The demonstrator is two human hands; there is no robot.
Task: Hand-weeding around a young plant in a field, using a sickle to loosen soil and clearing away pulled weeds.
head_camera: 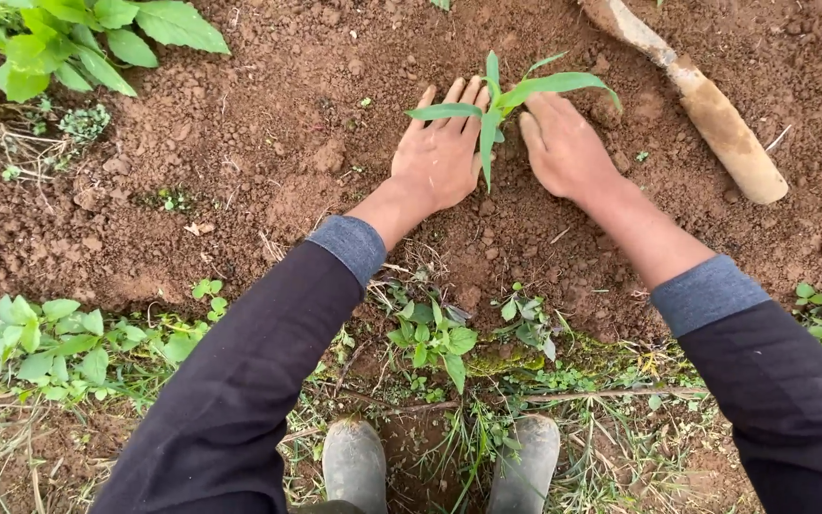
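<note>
Nearest the camera: two mud-coated rubber boots [354,464] stand on a strip of grass and low weeds [435,343] at the edge of the bed. Dark sleeves with grey cuffs [350,246] run forward from both sides of the frame. Beyond the weed strip lies bare reddish-brown soil [240,162], loose and crumbly. Left hand [441,157]: palm down on the soil, fingers extended and held together, flat against the ground just left of the seedling's base. Right hand [563,148]: also pressed to the soil, just right of the stem, fingers curled down into the earth; fingertips not visible, so cannot tell whether they pinch anything. Between the two hands stands a young maize seedling [494,105], upright, rooted in the soil, narrow green leaves arching left and right over both hands. Farther right, a soil-smeared wooden tool handle [715,114] lies on the ground, apart from the right hand. Far left corner: a broad-leaved green plant [68,43].
</note>
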